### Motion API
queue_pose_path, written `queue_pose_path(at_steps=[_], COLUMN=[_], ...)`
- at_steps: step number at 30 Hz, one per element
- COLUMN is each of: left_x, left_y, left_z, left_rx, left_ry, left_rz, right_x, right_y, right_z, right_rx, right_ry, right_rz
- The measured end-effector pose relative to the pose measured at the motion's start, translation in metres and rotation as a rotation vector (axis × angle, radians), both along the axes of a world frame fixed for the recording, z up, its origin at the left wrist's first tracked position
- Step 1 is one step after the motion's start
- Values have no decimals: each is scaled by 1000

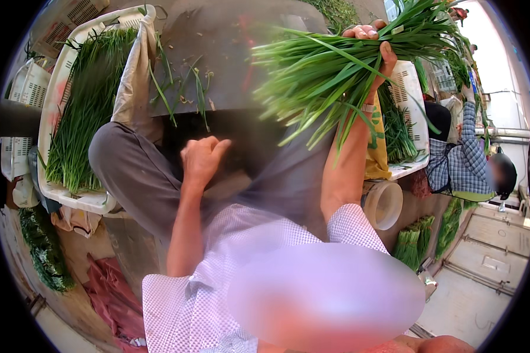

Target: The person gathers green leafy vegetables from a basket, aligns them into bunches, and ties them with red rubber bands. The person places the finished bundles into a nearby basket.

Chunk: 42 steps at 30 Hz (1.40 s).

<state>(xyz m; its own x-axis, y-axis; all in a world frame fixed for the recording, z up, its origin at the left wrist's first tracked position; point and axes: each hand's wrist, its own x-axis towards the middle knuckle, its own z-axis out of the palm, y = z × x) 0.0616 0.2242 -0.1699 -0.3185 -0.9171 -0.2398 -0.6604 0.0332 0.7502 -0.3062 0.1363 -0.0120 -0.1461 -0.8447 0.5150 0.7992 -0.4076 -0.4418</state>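
Observation:
My right hand (375, 42) is raised at the upper right and grips a large bunch of long green leaves, likely garlic chives (309, 79). Their pale stem ends point left and blur, while the leaf tips fan out to the right. Lower down, my left hand (204, 159) hovers between my knees, fingers curled in and thumb held out. Nothing shows in it, though its palm side is hidden. Beyond it lie several loose chive stalks (201, 97) and scraps on a grey work surface (216, 44).
A white plastic crate (110, 203) heaped with chives stands to my left, a cloth (134, 79) over its edge. At right are another crate (417, 101), a yellow bag (376, 154) and a plastic bucket (383, 205). A person in a checked shirt (461, 163) sits beyond.

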Motion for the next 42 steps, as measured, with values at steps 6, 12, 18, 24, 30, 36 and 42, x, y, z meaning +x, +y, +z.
queue_pose_path(at_steps=[6, 12, 18, 24, 30, 36, 42], left_x=[-18, -71, -73, -34, -27, -60, -62], left_y=[-22, -51, -54, -43, -41, -37, -35], left_z=[77, 137, 109, 54, 95, 116, 110], left_rx=[-204, -109, -47, -268, -66, 39, 286], left_ry=[480, 804, 565, 276, 661, 853, 1050], left_rz=[278, 85, 8, -106, 113, -41, -92], right_x=[6, 13, -8, -18, -16, -12, -7], right_y=[-2, -9, -8, -9, -8, -10, -10], right_z=[-5, -3, -7, -9, -10, -9, -9], right_rx=[-19, 23, -33, -134, -111, -73, -175], right_ry=[94, 128, 101, 55, 100, 140, 124], right_rz=[32, 42, 80, 206, 191, 182, 271])
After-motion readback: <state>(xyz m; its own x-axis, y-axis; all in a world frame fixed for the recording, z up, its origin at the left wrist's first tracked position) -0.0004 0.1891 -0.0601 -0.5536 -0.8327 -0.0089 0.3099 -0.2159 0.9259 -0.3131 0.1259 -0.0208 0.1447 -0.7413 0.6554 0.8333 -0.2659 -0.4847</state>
